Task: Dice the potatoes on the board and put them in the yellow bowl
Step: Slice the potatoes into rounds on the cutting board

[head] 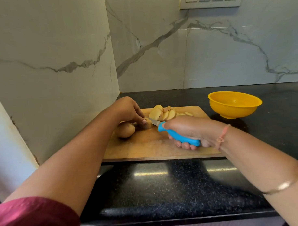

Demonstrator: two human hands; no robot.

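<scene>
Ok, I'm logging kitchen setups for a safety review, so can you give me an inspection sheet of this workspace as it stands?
Surface: black speckled counter; wooden board lies on it near the corner.
Job's things: whole potato and a pile of slices on the board; yellow bowl on the counter right of the board, with nothing visible inside.
Clutter: nothing seen.
Hands: left hand pins a potato piece under curled fingers; right hand grips the blue-handled knife, blade at that piece.
Cables: nothing seen.
Surroundings: marble-look walls behind and to the left; socket and switch panel at the upper right.
</scene>
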